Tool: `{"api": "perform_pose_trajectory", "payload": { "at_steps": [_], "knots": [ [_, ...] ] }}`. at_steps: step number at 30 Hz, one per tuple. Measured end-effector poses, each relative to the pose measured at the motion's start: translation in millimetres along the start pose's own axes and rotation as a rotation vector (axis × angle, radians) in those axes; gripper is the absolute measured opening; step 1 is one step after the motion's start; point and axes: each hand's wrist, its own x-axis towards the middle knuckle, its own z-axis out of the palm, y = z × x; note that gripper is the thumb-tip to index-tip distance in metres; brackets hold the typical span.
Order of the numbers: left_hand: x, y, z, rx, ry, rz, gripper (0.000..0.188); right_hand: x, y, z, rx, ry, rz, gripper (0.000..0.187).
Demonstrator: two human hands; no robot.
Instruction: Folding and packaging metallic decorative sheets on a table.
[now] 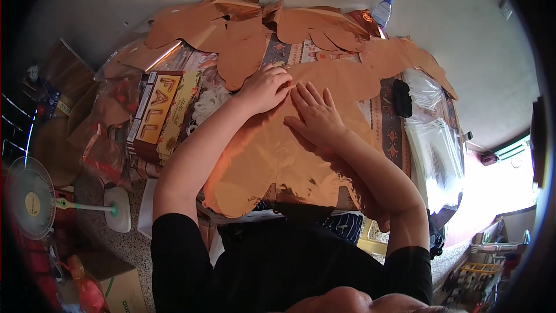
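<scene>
A large, flat copper-coloured foil balloon (pixel 269 153) with rounded lobes lies spread over the table in front of me, its near edge close to my body. My left hand (pixel 267 88) is at its upper left edge, the fingers bent and drawn together, apparently pinching the foil there. Just to the right, my right hand (pixel 317 117) rests flat on the foil, palm down with fingers apart. What lies between the left fingertips is too small to make out.
More flat copper foil balloons (pixel 240 52) lie along the table's far side. A box with gold lettering (pixel 156 110) and white ribbon (pixel 209 104) are on the left. Clear plastic bags (pixel 437 156), a black item (pixel 401 98) and a bottle (pixel 383 11) sit right. A fan (pixel 32 200) stands left.
</scene>
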Motion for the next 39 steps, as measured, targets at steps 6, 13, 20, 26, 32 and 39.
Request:
{"api": "perform_pose_trajectory", "payload": {
  "at_steps": [6,13,20,26,32,39],
  "knots": [
    [-2.4,-7.0,5.1,0.001,0.027,0.051,0.018,-4.2,2.0,-0.8,0.025,-0.006,-0.004,0.076],
    [-7.8,-4.4,9.0,0.056,0.102,0.088,0.017,-26.4,19.0,-16.1,0.062,0.046,0.025,0.075],
    [-13.0,-1.8,8.4,0.05,0.08,0.054,0.021,-58.8,21.6,-38.2,-0.01,-0.031,0.036,0.075],
    [-11.0,-1.2,9.0,0.06,0.067,0.036,0.022,-84.8,1.2,-40.0,0.033,-0.064,-0.064,0.078],
    [-13.8,-3.9,11.7,0.038,0.079,0.062,0.021,-94.0,-4.6,-21.2,0.067,-0.055,-0.117,0.081],
    [-10.7,-3.5,10.2,0.095,0.176,0.115,0.016,-94.7,-7.4,-16.9,-0.017,0.007,-0.15,0.082]
  ]
}}
